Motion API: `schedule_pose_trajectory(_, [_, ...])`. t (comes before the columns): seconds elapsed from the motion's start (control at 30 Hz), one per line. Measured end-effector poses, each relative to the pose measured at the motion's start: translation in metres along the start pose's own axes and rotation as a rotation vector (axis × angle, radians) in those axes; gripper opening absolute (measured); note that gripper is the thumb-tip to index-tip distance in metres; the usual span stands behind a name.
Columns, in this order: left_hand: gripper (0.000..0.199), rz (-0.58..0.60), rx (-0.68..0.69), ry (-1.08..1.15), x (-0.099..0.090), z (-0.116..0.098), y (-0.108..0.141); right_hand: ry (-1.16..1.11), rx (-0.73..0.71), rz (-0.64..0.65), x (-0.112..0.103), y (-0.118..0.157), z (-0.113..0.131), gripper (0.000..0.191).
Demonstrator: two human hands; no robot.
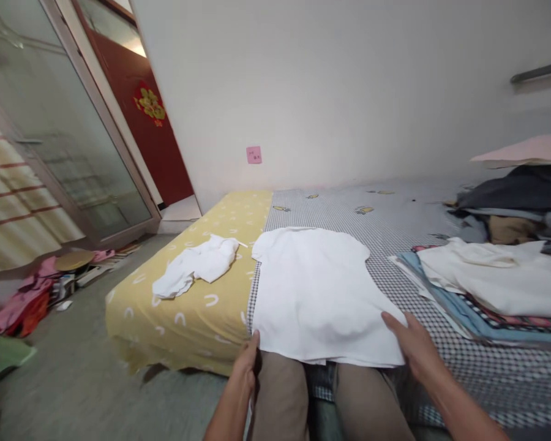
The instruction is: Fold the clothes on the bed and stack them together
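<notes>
A white short-sleeved shirt [319, 288] lies spread on the bed, its neck toward the wall and its hem toward me, just over my knees. At the hem's left corner is my left hand [247, 361], thumb up along the edge; the fingers are mostly hidden under it. My right hand [413, 346] pinches the hem's right corner, thumb on top of the cloth and fingers beneath. To the left a crumpled white garment [202, 266] rests on the yellow part of the bedcover [165, 324].
On the right stands a stack of folded clothes [487, 294], with a heap of dark clothes [523, 190] behind it. A pink note [253, 155] sticks to the wall. Pink and red items [32, 300] and a green stool [7, 358] are on the floor at left.
</notes>
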State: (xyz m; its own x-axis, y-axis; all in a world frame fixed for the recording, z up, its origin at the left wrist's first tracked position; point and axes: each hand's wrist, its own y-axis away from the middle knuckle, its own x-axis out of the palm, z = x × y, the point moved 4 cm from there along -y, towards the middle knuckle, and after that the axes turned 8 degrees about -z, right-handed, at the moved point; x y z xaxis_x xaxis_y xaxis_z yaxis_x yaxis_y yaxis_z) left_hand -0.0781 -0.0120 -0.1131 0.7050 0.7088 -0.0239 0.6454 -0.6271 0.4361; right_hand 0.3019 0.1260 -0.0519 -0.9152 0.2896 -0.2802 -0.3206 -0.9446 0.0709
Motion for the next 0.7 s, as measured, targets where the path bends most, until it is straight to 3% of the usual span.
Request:
schedule_pose_trajectory(0.07, [0.030,0.026,-0.049,0.086,0.002,-0.002,0.006,-0.316,0.186,0.127,0.000,0.013,-0.003,0.032])
schedule_pose_trajectory(0.13, [0.025,0.026,-0.075,0.160,-0.003,-0.008,0.010,-0.452,0.316,0.159,-0.004,0.025,-0.005,0.032])
schedule_pose_trajectory(0.3, [0.021,-0.001,-0.057,0.320,-0.030,-0.043,0.018,-0.561,0.398,0.209,-0.018,0.050,0.004,0.051])
schedule_pose_trajectory(0.4, [0.026,-0.012,-0.016,0.352,-0.046,-0.051,0.024,-0.484,0.414,0.200,-0.029,0.064,-0.011,0.067])
schedule_pose_trajectory(0.5, [0.045,-0.026,0.001,0.241,-0.063,-0.030,0.024,-0.274,0.361,0.188,-0.043,0.067,-0.053,0.073])
schedule_pose_trajectory(0.57, [0.043,-0.097,0.046,0.066,-0.078,-0.010,0.018,-0.142,0.239,0.084,-0.061,0.057,-0.085,0.070])
schedule_pose_trajectory(0.63, [0.028,-0.253,0.170,-0.144,-0.093,0.000,0.011,-0.038,0.079,-0.062,-0.081,0.038,-0.103,0.060])
schedule_pose_trajectory(0.7, [0.015,-0.464,0.402,-0.358,-0.097,-0.012,0.011,0.109,-0.097,-0.183,-0.096,0.020,-0.098,0.051])
